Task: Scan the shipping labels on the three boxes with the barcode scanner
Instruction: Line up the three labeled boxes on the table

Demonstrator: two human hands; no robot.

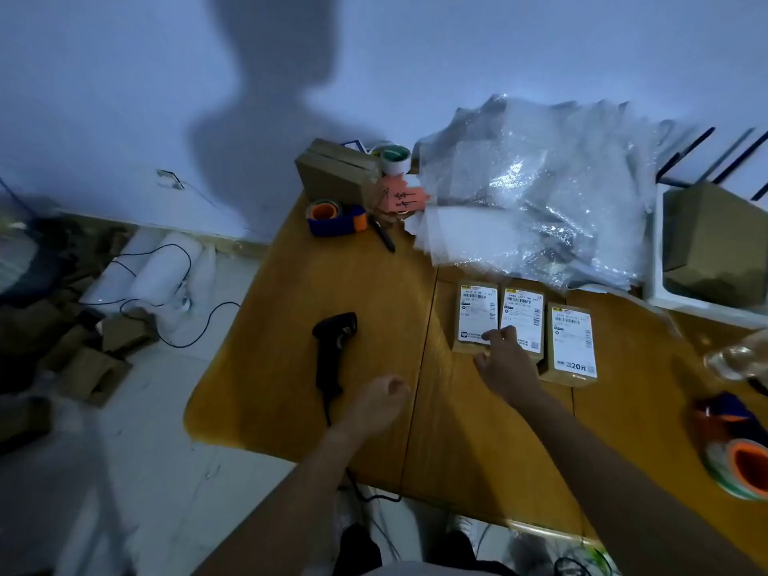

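Note:
Three small brown boxes with white shipping labels lie side by side on the wooden table (291, 284): the left box (476, 311), the middle box (524, 311) and the right box (572, 345). My right hand (507, 361) rests with its fingertips on the near ends of the left and middle boxes, fingers spread, holding nothing. The black barcode scanner (332, 351) lies on the table to the left, its cable running off the near edge. My left hand (380, 399) hovers just right of the scanner's handle, fingers loosely curled, apart from it.
Crumpled bubble wrap (540, 201) covers the far side of the table. A blue and orange tape dispenser (336, 218), a pen (384, 234), stacked cardboard boxes (336, 170) and a tape roll (395, 159) sit at the far left corner. Another tape dispenser (735, 446) lies near right. A white bin (660, 259) stands far right.

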